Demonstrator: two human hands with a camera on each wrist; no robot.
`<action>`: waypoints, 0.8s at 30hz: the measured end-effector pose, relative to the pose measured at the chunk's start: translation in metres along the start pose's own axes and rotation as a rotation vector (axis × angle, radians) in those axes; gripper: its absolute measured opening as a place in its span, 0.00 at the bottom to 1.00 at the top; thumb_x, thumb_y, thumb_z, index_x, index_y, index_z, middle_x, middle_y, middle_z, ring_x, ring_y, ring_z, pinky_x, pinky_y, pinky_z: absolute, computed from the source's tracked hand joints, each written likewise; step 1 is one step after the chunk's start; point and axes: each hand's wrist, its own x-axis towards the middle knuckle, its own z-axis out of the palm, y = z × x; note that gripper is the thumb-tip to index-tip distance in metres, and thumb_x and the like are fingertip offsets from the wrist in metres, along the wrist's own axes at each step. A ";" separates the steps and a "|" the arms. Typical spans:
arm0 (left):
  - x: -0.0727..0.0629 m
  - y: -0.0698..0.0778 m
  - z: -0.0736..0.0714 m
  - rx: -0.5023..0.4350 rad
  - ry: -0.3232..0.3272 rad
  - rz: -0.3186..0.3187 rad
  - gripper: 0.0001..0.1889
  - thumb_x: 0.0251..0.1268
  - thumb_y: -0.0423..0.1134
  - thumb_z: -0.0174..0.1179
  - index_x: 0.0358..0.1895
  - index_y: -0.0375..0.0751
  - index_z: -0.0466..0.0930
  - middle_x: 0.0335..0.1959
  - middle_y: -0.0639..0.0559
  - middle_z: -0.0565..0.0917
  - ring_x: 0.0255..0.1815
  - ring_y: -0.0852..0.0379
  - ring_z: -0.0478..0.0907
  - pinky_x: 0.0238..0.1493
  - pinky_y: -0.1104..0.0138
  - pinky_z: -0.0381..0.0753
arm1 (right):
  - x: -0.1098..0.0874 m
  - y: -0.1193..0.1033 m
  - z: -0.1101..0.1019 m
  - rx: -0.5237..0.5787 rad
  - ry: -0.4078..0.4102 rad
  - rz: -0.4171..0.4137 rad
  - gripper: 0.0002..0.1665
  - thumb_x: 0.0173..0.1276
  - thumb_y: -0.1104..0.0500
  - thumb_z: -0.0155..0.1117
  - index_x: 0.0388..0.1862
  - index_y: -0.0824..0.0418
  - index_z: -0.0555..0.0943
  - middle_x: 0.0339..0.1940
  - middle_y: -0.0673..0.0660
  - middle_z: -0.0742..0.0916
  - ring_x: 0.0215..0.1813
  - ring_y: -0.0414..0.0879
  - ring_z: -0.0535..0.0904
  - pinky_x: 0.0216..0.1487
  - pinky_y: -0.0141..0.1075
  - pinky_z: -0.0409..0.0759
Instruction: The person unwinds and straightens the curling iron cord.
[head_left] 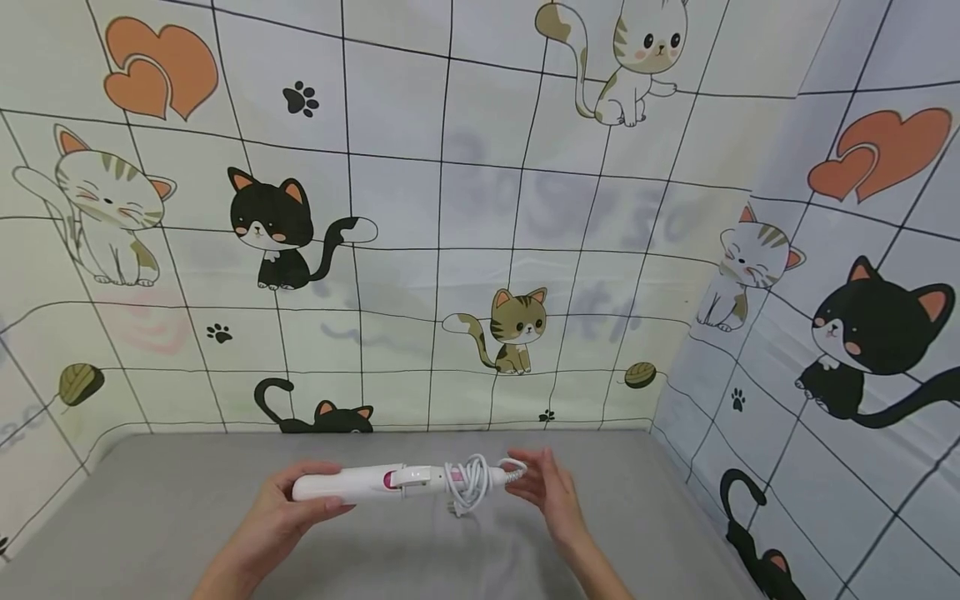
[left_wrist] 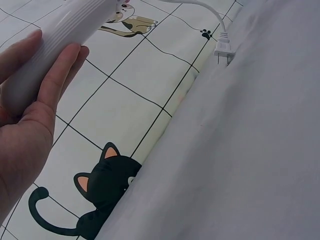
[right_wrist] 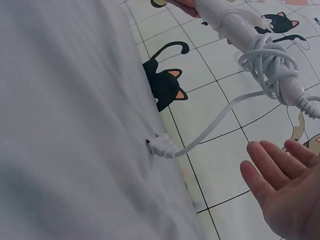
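My left hand (head_left: 279, 510) grips one end of a white hair straightener (head_left: 360, 484), thumb on the near side and fingers behind. It lies level across the head view, with a pink detail near its middle. White cord (head_left: 469, 485) is wound in loops about its right part. The cord's two-pin plug (left_wrist: 223, 47) dangles below, close to the grey surface. Beside the cord end is my right hand (head_left: 553, 500). In the right wrist view its fingers (right_wrist: 272, 162) are loosely extended, apart from the straightener and holding nothing.
Beneath the hands spreads a grey covered tabletop (head_left: 187, 500). Behind it and to the right hang white cloth walls (head_left: 397, 200) printed with grid lines, cats, hearts and paw marks. The tabletop's back edge meets the cloth.
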 end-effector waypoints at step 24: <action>-0.005 -0.001 -0.006 -0.016 -0.158 0.070 0.26 0.64 0.13 0.56 0.56 0.43 0.85 0.59 0.48 0.85 0.56 0.53 0.80 0.58 0.50 0.84 | 0.006 0.015 -0.003 0.309 -0.523 0.150 0.50 0.82 0.36 0.10 0.74 0.68 0.68 0.54 0.55 0.84 0.49 0.44 0.81 0.51 0.37 0.83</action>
